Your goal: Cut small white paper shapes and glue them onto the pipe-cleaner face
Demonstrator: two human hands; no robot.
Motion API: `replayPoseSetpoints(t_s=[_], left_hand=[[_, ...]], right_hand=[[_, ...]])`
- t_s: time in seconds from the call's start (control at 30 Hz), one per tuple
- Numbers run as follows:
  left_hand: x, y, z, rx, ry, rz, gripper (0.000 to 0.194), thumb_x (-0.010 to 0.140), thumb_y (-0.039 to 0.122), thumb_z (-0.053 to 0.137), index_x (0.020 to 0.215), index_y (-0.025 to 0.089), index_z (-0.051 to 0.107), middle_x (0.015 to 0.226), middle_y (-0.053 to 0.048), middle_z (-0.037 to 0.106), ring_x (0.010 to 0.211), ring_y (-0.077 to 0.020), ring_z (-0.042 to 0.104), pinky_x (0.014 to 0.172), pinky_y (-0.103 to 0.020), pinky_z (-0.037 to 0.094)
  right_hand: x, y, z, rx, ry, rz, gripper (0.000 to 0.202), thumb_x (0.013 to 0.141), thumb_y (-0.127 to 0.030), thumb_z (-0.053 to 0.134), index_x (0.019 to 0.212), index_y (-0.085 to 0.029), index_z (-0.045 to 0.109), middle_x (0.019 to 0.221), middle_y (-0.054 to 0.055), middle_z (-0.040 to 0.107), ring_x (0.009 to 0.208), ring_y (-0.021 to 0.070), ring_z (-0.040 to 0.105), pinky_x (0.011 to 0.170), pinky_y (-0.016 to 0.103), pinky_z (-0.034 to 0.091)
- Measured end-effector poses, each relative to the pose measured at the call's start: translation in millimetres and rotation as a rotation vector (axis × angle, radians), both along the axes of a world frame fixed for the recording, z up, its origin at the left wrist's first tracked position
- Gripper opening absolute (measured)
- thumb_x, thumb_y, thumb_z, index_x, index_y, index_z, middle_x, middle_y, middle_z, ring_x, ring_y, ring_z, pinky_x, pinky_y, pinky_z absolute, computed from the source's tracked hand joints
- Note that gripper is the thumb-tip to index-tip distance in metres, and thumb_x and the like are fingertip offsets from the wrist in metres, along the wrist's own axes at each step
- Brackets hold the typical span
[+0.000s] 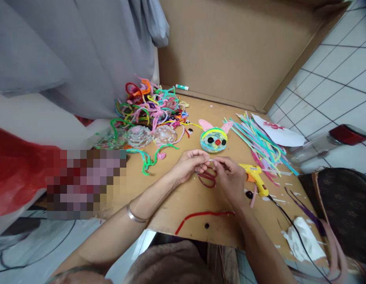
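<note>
My left hand (pixel 192 162) and my right hand (pixel 230 175) meet over the middle of the table, fingertips pinched on a small thin white piece (pixel 211 160) between them. Its exact kind is too small to make out. Under the hands lie scissors with dark red handles (pixel 207 181), their blades hidden. Just beyond sits an animal-face craft (pixel 214 142) with pink ears, a yellow band, black eyes and a red nose. Right of my right hand rests a yellow hot glue gun (pixel 261 183). A red pipe cleaner (pixel 200 214) lies nearer the front edge.
A tangled heap of colourful pipe cleaners (pixel 153 104) fills the back left, with clear round pieces (pixel 140 137) before it. Loose pipe cleaners (pixel 259 138) lie at right. A glue stick (pixel 182 87), crumpled tissue (pixel 303 239), brown bag (pixel 339 209) and the gun's cord (pixel 285 217) are around.
</note>
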State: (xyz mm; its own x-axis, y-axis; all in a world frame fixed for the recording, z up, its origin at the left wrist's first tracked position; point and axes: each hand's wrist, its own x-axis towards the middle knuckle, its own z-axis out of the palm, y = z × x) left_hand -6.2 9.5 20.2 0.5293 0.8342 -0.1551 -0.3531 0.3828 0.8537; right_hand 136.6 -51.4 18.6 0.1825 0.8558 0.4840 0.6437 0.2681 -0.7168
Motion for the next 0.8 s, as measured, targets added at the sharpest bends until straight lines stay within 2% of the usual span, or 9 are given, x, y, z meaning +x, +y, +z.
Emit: replayPoseSetpoints(t_s=[0.2, 0.37, 0.43, 0.53, 0.6, 0.67, 0.8], left_hand=[[1, 1, -2.1, 0.022, 0.003, 0.016, 0.033, 0.058, 0.026, 0.080, 0.081, 0.011, 0.062, 0.065, 0.000, 0.066, 0.050, -0.0060, 0.058, 0.052, -0.017, 0.046], [2, 2, -0.6, 0.066, 0.024, 0.109, 0.038, 0.056, 0.027, 0.081, 0.086, 0.011, 0.065, 0.064, -0.001, 0.066, 0.051, -0.0059, 0.058, 0.053, -0.018, 0.046], [1, 3, 0.3, 0.078, 0.026, 0.160, 0.039, 0.055, 0.028, 0.082, 0.085, 0.010, 0.066, 0.065, -0.001, 0.067, 0.054, -0.0063, 0.058, 0.055, -0.018, 0.046], [1, 3, 0.6, 0.102, 0.030, 0.204, 0.037, 0.054, 0.030, 0.082, 0.081, 0.010, 0.067, 0.063, -0.001, 0.066, 0.055, -0.0072, 0.058, 0.056, -0.019, 0.046], [1, 4, 0.7, 0.124, 0.030, 0.214, 0.035, 0.054, 0.031, 0.082, 0.079, 0.011, 0.067, 0.062, -0.001, 0.065, 0.056, -0.0075, 0.058, 0.057, -0.019, 0.045], [1, 4, 0.8, 0.145, 0.031, 0.210, 0.034, 0.055, 0.031, 0.082, 0.078, 0.011, 0.067, 0.062, -0.001, 0.065, 0.056, -0.0078, 0.057, 0.057, -0.020, 0.045], [1, 3, 0.5, 0.186, 0.043, 0.186, 0.031, 0.057, 0.031, 0.080, 0.077, 0.012, 0.068, 0.063, 0.000, 0.065, 0.056, -0.0077, 0.056, 0.057, -0.020, 0.045]], right_hand=[[2, 1, -0.2, 0.035, -0.014, -0.054, 0.014, 0.082, -0.023, 0.056, 0.083, -0.020, 0.070, 0.079, 0.003, 0.072, 0.069, 0.0172, 0.065, 0.065, 0.028, 0.051], [8, 3, -0.3, 0.066, -0.081, -0.145, 0.015, 0.081, -0.022, 0.056, 0.080, -0.019, 0.070, 0.077, 0.004, 0.071, 0.066, 0.0177, 0.063, 0.064, 0.029, 0.050], [10, 4, -2.0, 0.020, -0.161, -0.101, 0.014, 0.080, -0.020, 0.056, 0.078, -0.019, 0.070, 0.076, 0.005, 0.071, 0.066, 0.0177, 0.063, 0.064, 0.030, 0.049], [12, 5, -5.4, -0.117, -0.301, 0.082, 0.021, 0.077, -0.011, 0.052, 0.080, -0.020, 0.071, 0.082, 0.005, 0.071, 0.073, 0.0183, 0.064, 0.069, 0.030, 0.049], [13, 6, -6.0, -0.153, -0.331, 0.171, 0.030, 0.076, -0.006, 0.046, 0.084, -0.021, 0.071, 0.089, 0.005, 0.071, 0.082, 0.0193, 0.063, 0.075, 0.032, 0.048], [13, 7, -4.0, -0.137, -0.255, 0.145, 0.030, 0.077, -0.007, 0.045, 0.086, -0.020, 0.071, 0.090, 0.006, 0.071, 0.084, 0.0201, 0.063, 0.077, 0.034, 0.048], [10, 7, 4.8, -0.140, 0.128, 0.014, 0.019, 0.082, -0.028, 0.054, 0.089, -0.018, 0.069, 0.088, 0.006, 0.072, 0.078, 0.0195, 0.064, 0.072, 0.033, 0.050]])
